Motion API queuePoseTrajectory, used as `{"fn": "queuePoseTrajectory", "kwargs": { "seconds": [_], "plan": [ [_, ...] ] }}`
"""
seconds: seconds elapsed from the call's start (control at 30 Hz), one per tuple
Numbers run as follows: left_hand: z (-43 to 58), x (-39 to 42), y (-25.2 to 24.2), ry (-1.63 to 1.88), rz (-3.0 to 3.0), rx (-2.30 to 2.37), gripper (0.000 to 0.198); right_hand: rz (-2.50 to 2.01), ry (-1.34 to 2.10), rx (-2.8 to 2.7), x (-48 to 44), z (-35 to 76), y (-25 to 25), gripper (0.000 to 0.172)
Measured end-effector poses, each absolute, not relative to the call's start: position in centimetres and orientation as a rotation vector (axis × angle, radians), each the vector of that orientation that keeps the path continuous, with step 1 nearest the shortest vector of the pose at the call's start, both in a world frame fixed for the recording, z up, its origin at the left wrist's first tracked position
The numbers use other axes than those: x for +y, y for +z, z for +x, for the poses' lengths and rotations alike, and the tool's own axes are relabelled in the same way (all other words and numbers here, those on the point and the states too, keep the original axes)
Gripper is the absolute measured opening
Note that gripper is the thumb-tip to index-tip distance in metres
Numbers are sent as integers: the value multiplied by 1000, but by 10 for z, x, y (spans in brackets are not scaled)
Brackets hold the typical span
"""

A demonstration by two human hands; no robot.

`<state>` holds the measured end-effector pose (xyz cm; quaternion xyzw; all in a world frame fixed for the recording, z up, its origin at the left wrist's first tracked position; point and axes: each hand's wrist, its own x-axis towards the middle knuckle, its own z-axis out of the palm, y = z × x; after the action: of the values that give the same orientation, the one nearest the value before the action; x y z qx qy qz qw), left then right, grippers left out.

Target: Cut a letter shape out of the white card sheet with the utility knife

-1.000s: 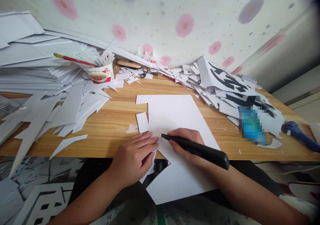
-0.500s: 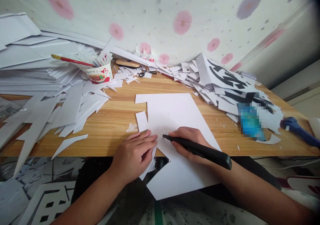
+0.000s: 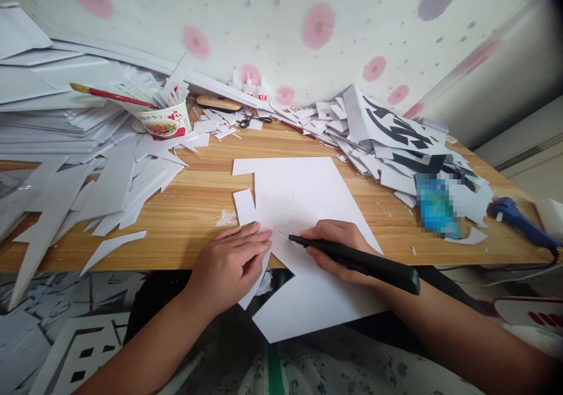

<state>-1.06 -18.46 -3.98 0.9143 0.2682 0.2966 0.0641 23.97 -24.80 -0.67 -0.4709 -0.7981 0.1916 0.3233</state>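
Observation:
In the middle of the head view, a white foam-board-like sheet (image 3: 308, 190) with cut-out edges lies on the table and overhangs its front edge. My right hand (image 3: 336, 245) is closed round a black utility knife (image 3: 365, 260), its narrow tip touching the sheet. A thin slanted line runs from that tip up and left, with several other faint lines farther up. My left hand (image 3: 231, 263) lies flat, fingers stretched out, on the sheet's left side, left of the tip. Beside its fingertips is a small white offcut (image 3: 244, 206). The blade itself is too small to make out.
White board pieces (image 3: 105, 178) pile up at left beside a paper cup (image 3: 165, 119) of strips and a brush. Scissors (image 3: 255, 122) and glue bottles (image 3: 249, 87) stand at the back. Right are scraps (image 3: 382, 155), a blurred blue item (image 3: 437, 206) and a blue-handled tool (image 3: 523, 222).
The knife tip has moved slightly right and down along the sheet, leaving a longer line behind it. My left hand stays flat. The whole view has shifted a little.

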Motion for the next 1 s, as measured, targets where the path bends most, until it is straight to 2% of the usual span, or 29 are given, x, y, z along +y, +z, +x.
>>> {"fn": "queuePoseTrajectory", "kwargs": {
  "seconds": [1.0],
  "plan": [
    [-11, -183, -40, 893, 2764, 795, 24, -1108, 431, -2200, -262, 256, 0, 23]
  ]
}}
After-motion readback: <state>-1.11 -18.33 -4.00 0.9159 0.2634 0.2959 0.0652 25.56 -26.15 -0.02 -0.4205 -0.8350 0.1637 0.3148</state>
